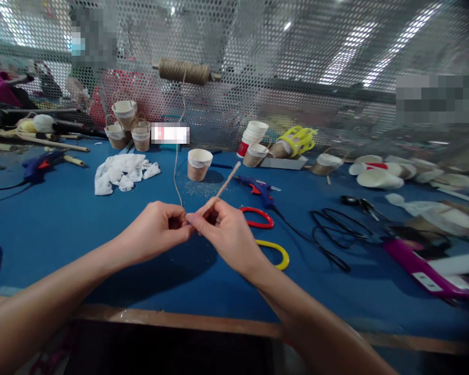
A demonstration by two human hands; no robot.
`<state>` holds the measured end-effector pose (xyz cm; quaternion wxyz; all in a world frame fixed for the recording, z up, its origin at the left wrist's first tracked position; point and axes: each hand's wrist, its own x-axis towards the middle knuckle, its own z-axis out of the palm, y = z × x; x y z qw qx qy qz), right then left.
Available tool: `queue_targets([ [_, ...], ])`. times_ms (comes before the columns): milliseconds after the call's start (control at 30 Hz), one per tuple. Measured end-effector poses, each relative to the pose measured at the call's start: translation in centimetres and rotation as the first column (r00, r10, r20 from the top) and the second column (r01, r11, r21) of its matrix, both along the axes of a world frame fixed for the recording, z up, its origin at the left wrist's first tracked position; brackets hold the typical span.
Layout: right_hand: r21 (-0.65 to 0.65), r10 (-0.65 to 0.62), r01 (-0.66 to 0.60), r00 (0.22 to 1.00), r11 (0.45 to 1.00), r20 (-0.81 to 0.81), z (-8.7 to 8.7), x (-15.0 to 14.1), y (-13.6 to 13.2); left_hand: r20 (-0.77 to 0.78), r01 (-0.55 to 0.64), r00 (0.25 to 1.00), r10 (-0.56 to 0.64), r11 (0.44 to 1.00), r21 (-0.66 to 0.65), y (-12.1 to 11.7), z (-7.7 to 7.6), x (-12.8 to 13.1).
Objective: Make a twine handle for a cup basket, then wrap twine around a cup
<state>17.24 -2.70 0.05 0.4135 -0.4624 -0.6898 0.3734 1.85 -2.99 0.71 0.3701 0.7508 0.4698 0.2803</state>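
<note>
My left hand (156, 229) and my right hand (226, 234) meet above the blue table (62, 224), fingers pinched together. My right hand grips a thin stick (226, 185) wrapped in twine, which points up and to the right. My left hand pinches a strand of jute twine (175, 172) that runs up to a twine spool (183, 71) hung on the perforated metal screen. A paper cup (199, 164) wrapped in twine stands just beyond my hands.
Red (258, 217) and yellow (275, 253) scissors handles lie right of my hands, beside a blue glue gun (258, 188) with its black cord. White cloth (121, 172), small cup baskets (125, 125), stacked cups (254, 135) and black scissors (361, 204) lie around. A person sits behind the screen.
</note>
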Motion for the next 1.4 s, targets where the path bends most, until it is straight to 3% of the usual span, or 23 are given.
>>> queue_targets([
  [100,-0.031,0.089,-0.092,0.992,0.995,-0.085,0.1,0.2,0.1,0.014,-0.008,1.0,0.009,1.0,-0.019,0.0,0.1,0.0],
  [267,-0.064,0.227,-0.227,0.974,0.972,-0.012,0.9,0.8,0.2,0.039,0.002,0.999,0.002,0.996,-0.084,0.1,0.4,-0.1],
  [433,-0.024,0.141,-0.14,0.99,0.99,0.031,1.3,1.0,0.4,0.047,0.029,0.999,-0.025,0.996,-0.082,0.2,1.1,-0.5],
  [667,-0.008,0.129,-0.129,0.992,0.992,-0.014,1.2,1.1,0.4,0.056,0.065,0.997,-0.06,0.994,-0.093,-0.2,1.4,-1.0],
  [1000,0.113,0.038,-0.052,0.992,0.992,0.118,1.0,1.0,0.2,-0.013,0.042,0.999,-0.041,0.999,0.021,-0.6,1.2,-0.8],
  [1400,0.17,-0.04,0.018,0.99,0.985,0.132,0.9,0.6,0.0,-0.051,0.015,0.999,-0.009,0.992,0.125,-0.9,1.2,-0.5],
])
